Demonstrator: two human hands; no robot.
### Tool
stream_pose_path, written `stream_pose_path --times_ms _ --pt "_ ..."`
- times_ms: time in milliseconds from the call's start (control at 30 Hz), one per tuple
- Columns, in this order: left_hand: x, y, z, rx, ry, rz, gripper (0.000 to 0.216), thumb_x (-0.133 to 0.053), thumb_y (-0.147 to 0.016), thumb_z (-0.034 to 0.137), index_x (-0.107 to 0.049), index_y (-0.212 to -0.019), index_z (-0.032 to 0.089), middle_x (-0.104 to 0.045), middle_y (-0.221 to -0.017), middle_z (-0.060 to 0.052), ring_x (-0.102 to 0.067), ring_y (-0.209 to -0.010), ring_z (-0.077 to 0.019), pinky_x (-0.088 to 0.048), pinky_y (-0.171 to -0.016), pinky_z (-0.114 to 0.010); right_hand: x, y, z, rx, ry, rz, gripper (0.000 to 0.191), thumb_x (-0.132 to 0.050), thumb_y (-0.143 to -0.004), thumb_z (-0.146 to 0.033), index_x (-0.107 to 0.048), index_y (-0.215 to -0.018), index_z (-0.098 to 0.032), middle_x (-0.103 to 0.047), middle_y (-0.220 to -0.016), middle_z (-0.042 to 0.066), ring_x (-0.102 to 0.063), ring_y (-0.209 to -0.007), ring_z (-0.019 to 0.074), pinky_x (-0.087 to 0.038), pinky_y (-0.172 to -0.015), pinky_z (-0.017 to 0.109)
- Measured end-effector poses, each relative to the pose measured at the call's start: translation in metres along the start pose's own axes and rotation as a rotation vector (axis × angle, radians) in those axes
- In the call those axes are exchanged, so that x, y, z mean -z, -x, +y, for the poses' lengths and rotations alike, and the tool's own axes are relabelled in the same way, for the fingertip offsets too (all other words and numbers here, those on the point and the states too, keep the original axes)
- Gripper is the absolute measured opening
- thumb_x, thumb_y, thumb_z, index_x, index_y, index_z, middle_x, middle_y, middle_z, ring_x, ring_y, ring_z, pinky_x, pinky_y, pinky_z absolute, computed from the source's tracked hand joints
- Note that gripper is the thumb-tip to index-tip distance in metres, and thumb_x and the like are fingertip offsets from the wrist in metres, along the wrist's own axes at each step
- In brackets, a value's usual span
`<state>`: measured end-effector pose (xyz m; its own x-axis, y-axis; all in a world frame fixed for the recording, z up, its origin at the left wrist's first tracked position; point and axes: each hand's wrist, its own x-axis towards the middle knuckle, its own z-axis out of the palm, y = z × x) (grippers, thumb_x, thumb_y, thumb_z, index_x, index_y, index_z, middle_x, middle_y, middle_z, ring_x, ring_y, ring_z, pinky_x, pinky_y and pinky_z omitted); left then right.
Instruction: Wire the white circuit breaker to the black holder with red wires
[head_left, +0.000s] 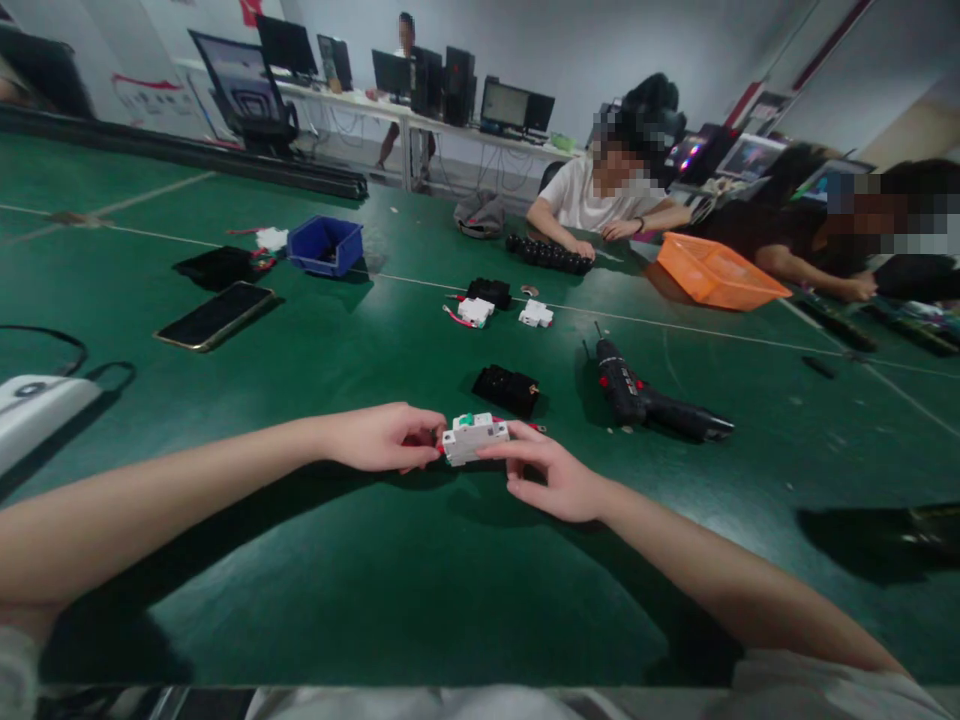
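White breaker (469, 442), green tabletop (480, 600), blue bin (348, 252), orange basket (697, 286)

On the green table (360, 600), a phone (216, 316) lay screen up to the left of the grip, with a blue bin (316, 265) beyond it. A white device (52, 415), cut off by the view's edge, lay farther left of the grip. Ahead and to the right of the grip, an orange basket (705, 280) rested near a co-worker (577, 195) in white; a grey bag (480, 214) lay well ahead of it. An office chair (244, 90) stood in the left background.
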<state>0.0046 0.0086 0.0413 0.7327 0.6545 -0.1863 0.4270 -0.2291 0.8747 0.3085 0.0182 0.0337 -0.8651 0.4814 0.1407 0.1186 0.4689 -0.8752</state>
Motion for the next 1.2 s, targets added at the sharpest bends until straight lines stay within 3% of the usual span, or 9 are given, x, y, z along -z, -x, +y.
stream_pose_path --times_ms 100,233,367,533,733,833,967,1100,1200 --pt "-0.006 0.004 0.004 -0.123 -0.346 0.143 0.016 -0.060 -0.091 0.026 -0.070 -0.102 0.020 -0.069 -0.090 -0.004 -0.065 -0.078 -0.0152 -0.047 -0.069 -0.025 0.002 0.002 -0.003 0.035 0.167 -0.028 0.044 -0.059 -0.090 -0.013 -0.066 -0.131 -0.027 -0.048 -0.149 0.010 -0.065 -0.089 0.0153 -0.056 -0.065 0.027" --pt "-0.011 0.003 0.000 -0.188 -0.543 0.323 0.020 -0.058 -0.091 0.017 -0.073 -0.103 0.022 -0.071 -0.094 -0.004 -0.064 -0.092 -0.0185 -0.047 -0.081 -0.028 0.002 0.002 -0.006 0.004 0.323 -0.055 0.048 -0.058 -0.090 -0.013 -0.063 -0.136 -0.028 -0.046 -0.154 0.010 -0.065 -0.111 0.0221 -0.058 -0.066 0.026" --pt "-0.016 0.000 -0.009 -0.250 -0.658 0.456 0.019 -0.057 -0.094 0.019 -0.073 -0.103 0.022 -0.073 -0.096 -0.004 -0.063 -0.099 -0.0206 -0.044 -0.085 -0.032 0.001 0.000 -0.009 -0.026 0.516 -0.060 0.045 -0.059 -0.091 -0.015 -0.065 -0.134 -0.026 -0.051 -0.150 0.010 -0.057 -0.130 0.0260 -0.055 -0.099 0.038" --pt "-0.027 -0.001 -0.012 -0.202 -0.652 0.564 0.018 -0.055 -0.096 0.023 -0.072 -0.103 0.021 -0.072 -0.099 -0.004 -0.063 -0.096 -0.0204 -0.044 -0.086 -0.035 -0.004 -0.003 -0.017 -0.123 0.603 -0.073 0.038 -0.058 -0.094 -0.017 -0.067 -0.131 -0.025 -0.057 -0.143 0.011 -0.061 -0.124 0.0233 -0.053 -0.101 0.036" --pt "-0.038 0.001 -0.005 -0.210 -0.652 0.626 0.024 -0.053 -0.094 0.027 -0.067 -0.112 0.018 -0.071 -0.106 -0.007 -0.064 -0.100 -0.0236 -0.044 -0.095 -0.042 -0.001 0.008 -0.042 -0.233 0.768 -0.156 0.037 -0.057 -0.096 -0.025 -0.066 -0.132 -0.026 -0.046 -0.155 0.013 -0.067 -0.112 0.0250 -0.057 -0.095 0.041" --pt "-0.038 0.000 -0.005 -0.261 -0.668 0.671 0.028 -0.054 -0.095 0.034 -0.065 -0.116 0.019 -0.071 -0.111 -0.009 -0.063 -0.107 -0.0268 -0.037 -0.106 -0.050 0.022 0.020 -0.056 -0.247 0.866 -0.115 0.032 -0.056 -0.096 -0.026 -0.070 -0.125 -0.028 -0.058 -0.146 0.010 -0.067 -0.113 0.0286 -0.056 -0.096 0.048" --pt "-0.037 -0.004 -0.007 -0.295 -0.682 0.697 0.029 -0.054 -0.096 0.036 -0.064 -0.118 0.019 -0.070 -0.116 -0.011 -0.061 -0.114 -0.0285 -0.034 -0.110 -0.053 0.078 0.041 -0.062 -0.333 0.950 0.113 0.045 -0.062 -0.092 -0.029 -0.061 -0.138 -0.028 -0.059 -0.142 0.011 -0.056 -0.130 0.0337 -0.043 -0.112 0.058" --pt "-0.038 -0.006 -0.009 -0.303 -0.667 0.669 0.023 -0.054 -0.094 0.027 -0.065 -0.114 0.020 -0.070 -0.113 -0.009 -0.063 -0.109 -0.0265 -0.038 -0.107 -0.052 0.135 0.067 -0.039 -0.467 0.892 0.055 0.084 -0.068 -0.087 -0.037 -0.028 -0.160 -0.022 -0.036 -0.162 0.015 -0.037 -0.147 0.0341 -0.031 -0.121 0.056" --pt "-0.039 -0.007 -0.009 -0.307 -0.664 0.659 0.023 -0.054 -0.093 0.024 -0.063 -0.114 0.021 -0.070 -0.112 -0.007 -0.063 -0.107 -0.0254 -0.037 -0.108 -0.051 0.161 0.082 -0.009 -0.581 0.962 0.051 0.092 -0.071 -0.078 -0.029 -0.030 -0.158 -0.014 -0.041 -0.158 0.020 -0.041 -0.143 0.0373 -0.029 -0.120 0.057"
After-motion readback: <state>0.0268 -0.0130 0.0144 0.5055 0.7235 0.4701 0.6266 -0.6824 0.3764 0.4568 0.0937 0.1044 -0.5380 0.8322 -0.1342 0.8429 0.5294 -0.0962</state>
